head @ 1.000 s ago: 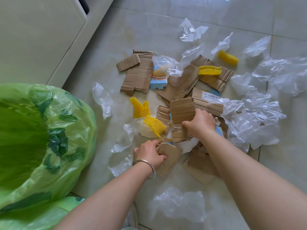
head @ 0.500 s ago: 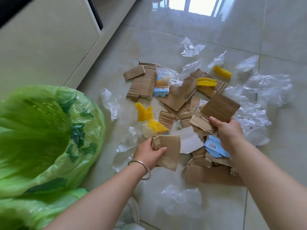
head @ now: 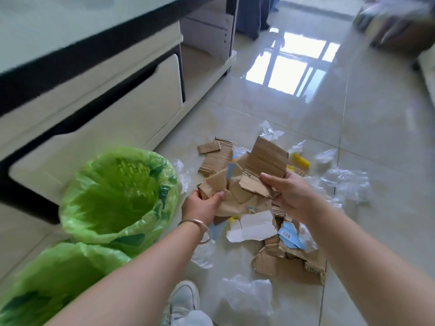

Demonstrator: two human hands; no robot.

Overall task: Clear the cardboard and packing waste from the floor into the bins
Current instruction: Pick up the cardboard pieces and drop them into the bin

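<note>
Both hands hold a bundle of torn brown cardboard [head: 263,165] above the floor. My left hand [head: 202,208] grips its crumpled left end. My right hand [head: 292,191] grips the ribbed pieces on the right. The bundle hangs just right of a bin lined with a green bag [head: 113,196]. A second green-lined bin [head: 54,278] stands nearer me at lower left. More cardboard scraps [head: 287,267], a white card piece [head: 251,227] and a blue printed scrap [head: 289,236] lie on the floor below my hands. Flat cardboard [head: 211,156] lies beyond the bundle.
Clear plastic wrap lies around: a crumpled sheet [head: 247,295] near my shoe [head: 183,300], a heap [head: 343,182] at right. A yellow foam piece [head: 301,160] sits past the bundle. A cream cabinet with drawers [head: 113,118] runs along the left. Glossy tile floor [head: 353,102] stretches ahead.
Both hands have lifted their cardboard off the floor and brought it together into one bundle, moving left toward the green-lined bin. My view has tilted up, showing the cabinet and far floor.
</note>
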